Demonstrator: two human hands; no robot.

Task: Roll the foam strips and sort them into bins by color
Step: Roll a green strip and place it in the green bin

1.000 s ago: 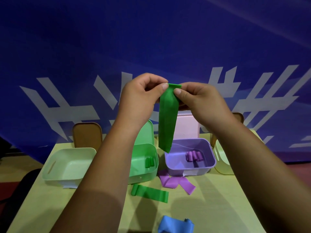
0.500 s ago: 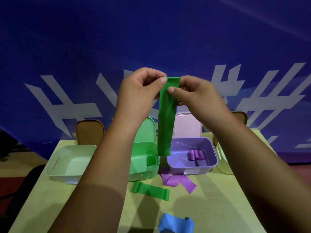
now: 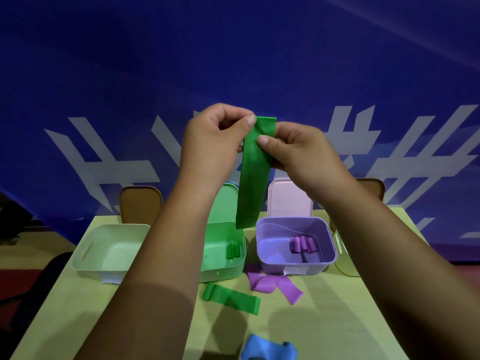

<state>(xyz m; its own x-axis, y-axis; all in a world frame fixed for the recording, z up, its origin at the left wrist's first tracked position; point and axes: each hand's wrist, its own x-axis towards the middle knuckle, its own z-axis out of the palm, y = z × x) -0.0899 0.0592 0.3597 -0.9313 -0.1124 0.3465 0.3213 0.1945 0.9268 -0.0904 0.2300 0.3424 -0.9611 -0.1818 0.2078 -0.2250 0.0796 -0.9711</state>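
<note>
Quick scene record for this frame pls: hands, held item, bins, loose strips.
left hand: pinches top corner of held green strip
right hand: pinches same strip just below its top edge
held green strip: hangs flat, unrolled, above the bins
green bin: green rolls inside
purple bin: purple rolls inside
white bin: left of green bin
table: loose green strip, purple strip, blue strip

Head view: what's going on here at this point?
A person's left hand and right hand pinch the top of a green strip, which hangs unrolled. The green bin holds green rolls, the purple bin purple rolls. A second green strip, a purple strip and a blue strip lie on the table.
</note>
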